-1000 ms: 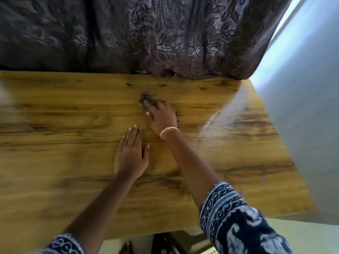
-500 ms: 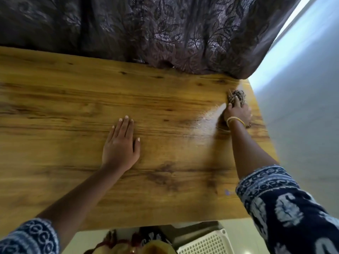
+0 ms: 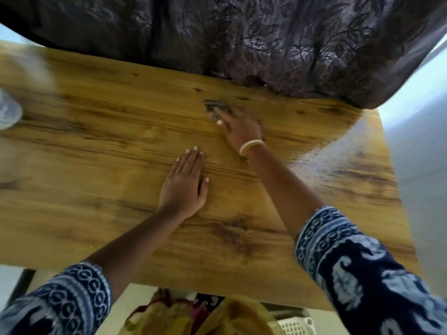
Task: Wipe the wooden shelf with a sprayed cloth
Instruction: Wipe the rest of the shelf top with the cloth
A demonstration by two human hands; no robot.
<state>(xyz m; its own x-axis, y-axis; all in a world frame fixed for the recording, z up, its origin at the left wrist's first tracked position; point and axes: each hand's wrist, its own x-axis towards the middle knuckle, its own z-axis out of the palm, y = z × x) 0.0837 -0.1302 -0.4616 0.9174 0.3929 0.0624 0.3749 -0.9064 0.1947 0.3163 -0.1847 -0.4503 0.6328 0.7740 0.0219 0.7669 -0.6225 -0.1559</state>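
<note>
The wooden shelf fills the middle of the head view, its grain running left to right. My right hand, with bangles at the wrist, presses a dark patterned cloth onto the shelf near its back edge; the cloth is blurred and mostly hidden under the fingers. My left hand lies flat on the wood with straight fingers, just in front and to the left of the right hand. A pale wet sheen marks the right part of the shelf.
A dark leaf-patterned curtain hangs along the back edge of the shelf. A blurred clear container stands at the far left edge. Below the front edge lie yellow fabric and a white plastic basket. A pale wall borders the right side.
My right hand has swept the cloth left from the right back corner to the middle back of the shelf. The left hand stays flat in the same spot.
</note>
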